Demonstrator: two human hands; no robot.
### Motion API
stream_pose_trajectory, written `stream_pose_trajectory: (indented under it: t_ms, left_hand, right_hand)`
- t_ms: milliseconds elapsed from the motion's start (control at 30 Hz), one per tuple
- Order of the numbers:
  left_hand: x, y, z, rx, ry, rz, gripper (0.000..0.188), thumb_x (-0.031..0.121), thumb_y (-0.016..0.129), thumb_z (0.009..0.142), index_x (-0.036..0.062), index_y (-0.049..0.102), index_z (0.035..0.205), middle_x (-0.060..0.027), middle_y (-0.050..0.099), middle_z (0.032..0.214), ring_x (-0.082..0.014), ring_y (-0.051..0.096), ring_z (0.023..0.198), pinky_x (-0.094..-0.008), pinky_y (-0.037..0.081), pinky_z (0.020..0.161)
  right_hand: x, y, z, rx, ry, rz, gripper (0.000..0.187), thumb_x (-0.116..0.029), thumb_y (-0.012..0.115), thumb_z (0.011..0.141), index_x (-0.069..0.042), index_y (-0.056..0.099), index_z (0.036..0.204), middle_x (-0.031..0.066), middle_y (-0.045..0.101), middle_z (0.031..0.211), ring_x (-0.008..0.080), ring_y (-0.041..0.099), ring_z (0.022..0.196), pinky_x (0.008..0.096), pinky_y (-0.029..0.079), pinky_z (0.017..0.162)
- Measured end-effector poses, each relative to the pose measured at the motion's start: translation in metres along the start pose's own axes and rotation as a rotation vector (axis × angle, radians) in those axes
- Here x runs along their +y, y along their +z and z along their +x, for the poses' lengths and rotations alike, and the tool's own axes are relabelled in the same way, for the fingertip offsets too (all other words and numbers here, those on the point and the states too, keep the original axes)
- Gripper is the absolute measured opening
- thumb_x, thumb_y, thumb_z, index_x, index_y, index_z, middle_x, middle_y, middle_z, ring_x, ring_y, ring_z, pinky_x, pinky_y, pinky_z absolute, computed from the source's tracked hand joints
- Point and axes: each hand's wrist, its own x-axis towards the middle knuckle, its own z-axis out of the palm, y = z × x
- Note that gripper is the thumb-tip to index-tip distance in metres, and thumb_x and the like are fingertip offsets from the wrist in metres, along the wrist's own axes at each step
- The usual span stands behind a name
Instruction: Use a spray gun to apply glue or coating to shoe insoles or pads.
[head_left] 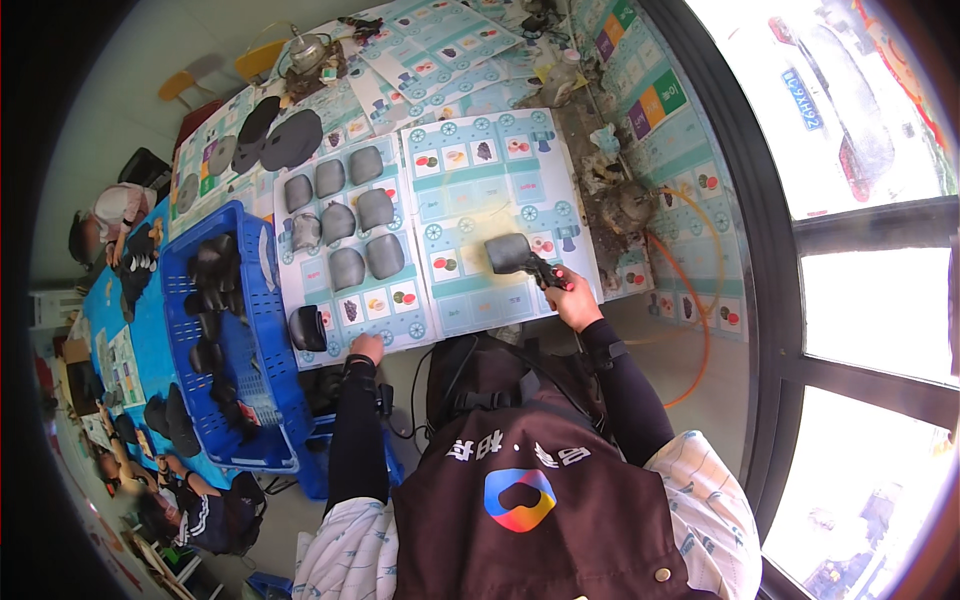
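Note:
My right hand [578, 302] grips a dark spray gun [545, 272] with red parts, over the right half of the table. Just beyond its nozzle is a dark grey rounded piece [507, 253], on a yellowish stained patch of the table cover. My left hand [367, 347] rests at the table's near edge with its fingers curled in, and I see nothing in it. To its left sits a black curved piece [307, 328] with a folded, pouch-like shape. Several grey rounded pieces [346, 268] lie in loose rows on the left half of the table.
A blue crate [285, 395] holding black pieces stands left of the table. Larger dark flat pieces [291, 139] lie farther back. An orange hose [705, 345] hangs at the right, near a grimy metal pot [628, 207]. Other people sit along a blue-covered table [130, 335].

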Motion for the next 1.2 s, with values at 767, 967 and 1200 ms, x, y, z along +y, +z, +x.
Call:
stream_pose_trajectory:
  t_ms: [767, 967, 1200]
  left_hand:
    - [-0.046, 0.014, 0.032, -0.045, 0.229, 0.321, 0.049, 0.033, 0.042, 0.101, -0.0064, 0.07, 0.108, -0.0326, 0.066, 0.117, -0.0483, 0.062, 0.115, -0.0518, 0.048, 0.103]
    - [-0.024, 0.013, 0.025, -0.032, 0.087, 0.101, 0.05, 0.035, 0.043, 0.1, -0.0075, 0.07, 0.107, -0.0337, 0.066, 0.117, -0.0485, 0.062, 0.115, -0.0519, 0.047, 0.103]
    - [-0.027, 0.008, 0.023, -0.052, 0.023, 0.018, 0.05, 0.035, 0.043, 0.1, -0.0068, 0.07, 0.108, -0.0343, 0.065, 0.117, -0.0481, 0.061, 0.116, -0.0521, 0.048, 0.102]
  right_hand:
    - [0.019, -0.001, -0.014, 0.101, -0.066, -0.086, 0.027, -0.011, 0.064, 0.077, -0.001, 0.061, 0.103, 0.0155, 0.057, 0.07, 0.0316, 0.056, 0.065, 0.0384, 0.048, 0.068]
    - [0.02, -0.006, -0.012, 0.234, -0.092, -0.054, 0.028, -0.011, 0.065, 0.078, -0.001, 0.06, 0.103, 0.0206, 0.063, 0.078, 0.0402, 0.061, 0.073, 0.0417, 0.05, 0.072]
    - [0.012, -0.009, -0.024, 0.242, -0.082, -0.135, 0.026, -0.013, 0.066, 0.079, -0.001, 0.06, 0.101, 0.0193, 0.06, 0.074, 0.0391, 0.057, 0.069, 0.0409, 0.048, 0.07]
